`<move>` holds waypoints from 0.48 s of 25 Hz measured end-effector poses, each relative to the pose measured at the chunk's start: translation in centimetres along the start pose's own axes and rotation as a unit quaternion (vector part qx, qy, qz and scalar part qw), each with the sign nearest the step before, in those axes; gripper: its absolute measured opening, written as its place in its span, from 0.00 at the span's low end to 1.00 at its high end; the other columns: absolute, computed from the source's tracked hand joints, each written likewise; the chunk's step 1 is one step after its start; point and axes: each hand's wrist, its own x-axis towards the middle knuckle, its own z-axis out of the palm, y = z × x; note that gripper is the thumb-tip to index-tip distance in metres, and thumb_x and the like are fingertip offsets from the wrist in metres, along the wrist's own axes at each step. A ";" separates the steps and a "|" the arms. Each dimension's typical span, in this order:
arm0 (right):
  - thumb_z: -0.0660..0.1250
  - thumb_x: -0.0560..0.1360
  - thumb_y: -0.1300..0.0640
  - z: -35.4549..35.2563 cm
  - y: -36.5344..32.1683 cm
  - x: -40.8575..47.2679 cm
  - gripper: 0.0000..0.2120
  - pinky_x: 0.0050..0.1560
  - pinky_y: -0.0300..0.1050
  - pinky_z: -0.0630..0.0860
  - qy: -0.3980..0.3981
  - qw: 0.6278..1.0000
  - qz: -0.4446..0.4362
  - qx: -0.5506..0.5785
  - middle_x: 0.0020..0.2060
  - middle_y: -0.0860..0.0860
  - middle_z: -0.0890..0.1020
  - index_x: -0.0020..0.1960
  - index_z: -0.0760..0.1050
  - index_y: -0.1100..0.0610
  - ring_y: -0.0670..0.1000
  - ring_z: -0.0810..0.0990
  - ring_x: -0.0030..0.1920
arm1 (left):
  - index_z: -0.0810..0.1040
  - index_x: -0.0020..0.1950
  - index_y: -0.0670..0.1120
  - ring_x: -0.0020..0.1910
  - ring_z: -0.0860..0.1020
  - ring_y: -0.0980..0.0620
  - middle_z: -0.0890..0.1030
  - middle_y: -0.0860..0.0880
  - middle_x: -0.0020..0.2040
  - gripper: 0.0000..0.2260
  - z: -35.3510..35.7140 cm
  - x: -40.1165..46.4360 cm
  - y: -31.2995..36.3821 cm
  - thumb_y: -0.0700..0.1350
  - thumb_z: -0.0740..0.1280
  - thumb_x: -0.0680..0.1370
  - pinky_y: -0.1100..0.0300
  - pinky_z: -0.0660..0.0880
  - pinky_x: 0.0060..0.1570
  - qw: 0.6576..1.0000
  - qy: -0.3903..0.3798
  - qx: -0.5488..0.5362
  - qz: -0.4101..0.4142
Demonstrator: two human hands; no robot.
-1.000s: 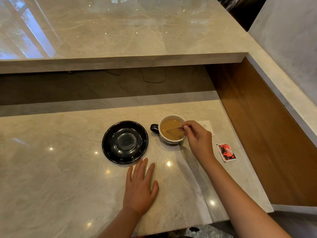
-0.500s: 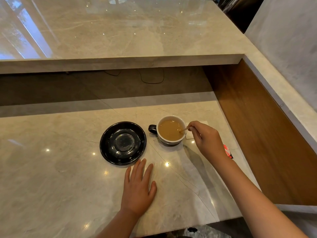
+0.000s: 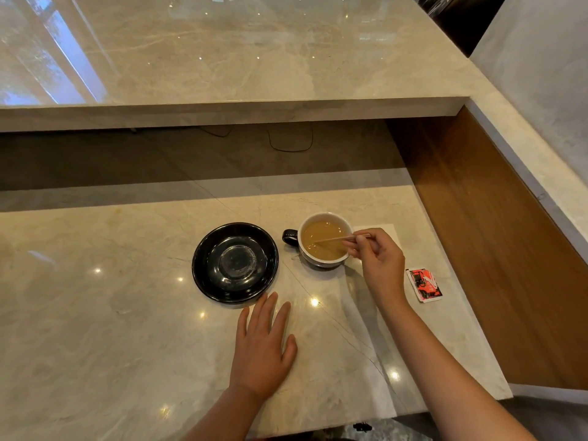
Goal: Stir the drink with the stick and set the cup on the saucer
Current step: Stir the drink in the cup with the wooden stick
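Presently: right hand [image 3: 380, 261] grip pinching stick [image 3: 337, 239], tip in drink; cup [image 3: 324, 240] on counter [image 3: 127, 329] beside empty saucer [image 3: 234, 262]; left hand [image 3: 262, 346] spread flat; risks: brisk stirring slops near-full drink, stick levers cup sideways; unsteadied.

Cup, saucer and packet lying toward the right end of the counter [image 3: 95, 329].

The saucer [image 3: 234, 263] is sitting left of the cup [image 3: 324, 240], just beside it and not touching, with the cup's handle pointing toward it. The stick [image 3: 337, 239] is leaning in the drink [image 3: 319, 241], its upper end crossing the cup's right rim into the right hand [image 3: 380, 261]. A napkin [image 3: 386, 232] is lying behind that hand, right of the cup. The packet [image 3: 424, 284] is lying near the counter's right edge. The left hand [image 3: 262, 346] is resting flat toward the near edge, in front of the saucer.
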 end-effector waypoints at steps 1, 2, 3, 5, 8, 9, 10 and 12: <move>0.60 0.77 0.65 0.3 0.1 0.1 0.06 0.46 0.43 0.80 0.015 1.000 -0.007 -0.008 0.41 0.58 0.84 0.46 0.76 0.60 0.50 0.84 0.43 | 0.67 0.69 0.48 0.70 0.58 0.47 0.66 0.44 0.70 0.23 0.0 0.0 0.0 0.54 0.56 0.76 0.46 0.51 0.66 1.000 0.000 0.001 0.000; 0.61 0.77 0.65 0.5 0.0 0.3 0.07 0.46 0.42 0.80 0.030 0.999 -0.018 -0.021 0.41 0.56 0.84 0.46 0.77 0.59 0.49 0.83 0.42 | 0.67 0.69 0.48 0.70 0.58 0.47 0.66 0.44 0.70 0.23 0.0 0.0 0.0 0.54 0.56 0.76 0.46 0.51 0.66 1.000 0.000 0.001 0.000; 0.61 0.77 0.65 0.5 0.0 0.5 0.07 0.46 0.43 0.80 0.045 0.998 -0.031 -0.039 0.40 0.53 0.83 0.45 0.77 0.57 0.49 0.83 0.42 | 0.67 0.69 0.48 0.70 0.58 0.47 0.66 0.44 0.70 0.23 0.0 0.0 0.0 0.53 0.56 0.76 0.46 0.52 0.66 1.000 -0.001 0.001 0.000; 0.61 0.77 0.65 0.1 -0.1 0.7 0.09 0.46 0.48 0.81 0.066 0.993 -0.064 -0.080 0.39 0.48 0.82 0.45 0.77 0.54 0.50 0.83 0.43 | 0.67 0.69 0.48 0.70 0.58 0.47 0.67 0.44 0.70 0.23 0.0 0.0 0.0 0.53 0.56 0.76 0.45 0.52 0.66 1.000 -0.001 0.001 0.000; 0.61 0.77 0.65 -1.4 -0.3 0.5 0.06 0.43 0.52 0.81 0.048 0.976 -0.121 -0.173 0.40 0.51 0.83 0.47 0.77 0.59 0.52 0.82 0.42 | 0.67 0.69 0.48 0.71 0.58 0.48 0.66 0.44 0.70 0.23 0.0 0.1 0.0 0.53 0.56 0.75 0.46 0.51 0.66 1.000 0.001 0.000 0.001; 0.62 0.76 0.65 -2.0 -0.3 0.4 0.06 0.41 0.54 0.81 0.034 0.967 -0.144 -0.209 0.40 0.54 0.84 0.47 0.77 0.60 0.54 0.82 0.40 | 0.67 0.69 0.48 0.71 0.58 0.47 0.66 0.44 0.70 0.23 0.1 0.0 0.0 0.53 0.56 0.75 0.46 0.51 0.66 1.000 0.001 0.000 0.002; 0.62 0.76 0.65 -2.5 -0.3 0.2 0.05 0.39 0.56 0.80 0.020 0.957 -0.162 -0.238 0.39 0.56 0.84 0.47 0.77 0.60 0.55 0.82 0.39 | 0.67 0.69 0.48 0.70 0.58 0.47 0.67 0.44 0.70 0.23 0.1 0.0 0.0 0.53 0.56 0.75 0.46 0.52 0.66 1.000 0.001 0.000 0.003; 0.62 0.76 0.65 -3.1 -0.4 -0.2 0.05 0.37 0.57 0.79 -0.002 0.949 -0.170 -0.265 0.37 0.57 0.84 0.46 0.77 0.60 0.57 0.82 0.37 | 0.67 0.69 0.48 0.71 0.58 0.47 0.67 0.44 0.70 0.23 0.1 0.0 0.0 0.53 0.56 0.76 0.46 0.52 0.66 1.000 0.002 0.000 0.003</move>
